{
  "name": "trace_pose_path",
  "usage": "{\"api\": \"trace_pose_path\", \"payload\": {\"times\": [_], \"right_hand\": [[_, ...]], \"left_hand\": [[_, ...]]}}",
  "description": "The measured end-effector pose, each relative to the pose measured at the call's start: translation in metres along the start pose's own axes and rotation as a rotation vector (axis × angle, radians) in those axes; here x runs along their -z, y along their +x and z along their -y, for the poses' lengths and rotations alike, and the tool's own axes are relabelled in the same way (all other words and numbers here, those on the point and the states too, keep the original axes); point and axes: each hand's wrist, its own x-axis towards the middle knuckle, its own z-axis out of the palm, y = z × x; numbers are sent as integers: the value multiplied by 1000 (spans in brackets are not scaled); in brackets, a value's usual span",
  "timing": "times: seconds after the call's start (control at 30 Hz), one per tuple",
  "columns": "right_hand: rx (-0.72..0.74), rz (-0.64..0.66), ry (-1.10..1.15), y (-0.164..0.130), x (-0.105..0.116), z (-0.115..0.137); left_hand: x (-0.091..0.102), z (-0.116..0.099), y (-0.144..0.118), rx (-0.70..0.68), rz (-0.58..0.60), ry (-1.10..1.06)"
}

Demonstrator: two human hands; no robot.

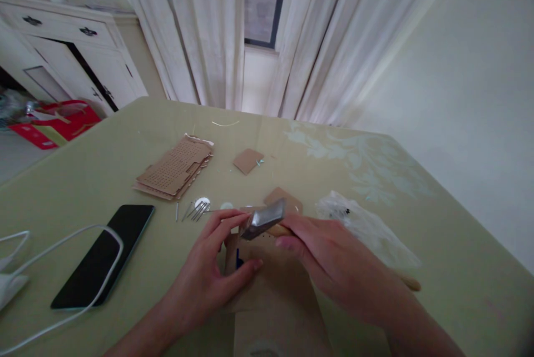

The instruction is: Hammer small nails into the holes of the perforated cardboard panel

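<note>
A: What is held by the right hand (329, 257)?

B: A small hammer with a grey metal head (263, 218) and a pale wooden handle is gripped close under the head, fingers wrapped shut around it; the handle's end can be seen past the wrist. The head is poised just above the brown cardboard piece (267, 273) lying on the pale green table (459, 268).

A: And the left hand (208, 273)?

B: It is laid on the cardboard, thumb and fingers curled loosely around a spot just below the hammer head. Whether a nail is pinched there cannot be told; only a dark blue mark is seen between the fingers.

A: How would the step best be done?

B: The cardboard should be kept pressed flat, the fingertips drawn clear of the head's path, and light, short taps used, since the grip is so near the head.

A: What lies nearby?

B: Thin metal nails (196, 211) are scattered beyond the left hand, next to a stack of perforated cardboard sheets (175, 170). A black phone (104, 254) with a white cable (62, 240) lies well to the left, a crumpled clear plastic bag (362, 223) to the right.
</note>
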Motion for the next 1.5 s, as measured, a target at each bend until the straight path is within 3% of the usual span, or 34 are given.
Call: {"api": "trace_pose_path", "payload": {"times": [0.23, 0.33, 0.47, 0.6, 0.7, 1.0, 1.2, 1.3, 1.5], "right_hand": [[-28, 142, -62, 3, -1, 1], [-54, 72, -4, 0, 6, 1], [-90, -28, 53, -3, 19, -5], [-110, -27, 29, -1, 21, -11], [-104, -11, 12, 0, 18, -12], [-99, -28, -4, 3, 15, -12], [-88, 47, -94, 3, 15, -13], [-69, 120, -149, 1, 13, -17], [-59, 177, -91, 0, 13, -20]], "left_hand": [[1, 0, -1, -23, 15, 4], [13, 9, 7, -24, -52, 37], [34, 42, 26, 50, -218, 249], [40, 72, 35, 32, -114, 575], [35, 77, 35, 10, -75, 617], [28, 52, 35, -27, -183, 526], [24, 22, 26, -76, -168, -56], [20, 6, 25, -82, -171, -230], [16, -25, 20, 105, -57, -150]]}}
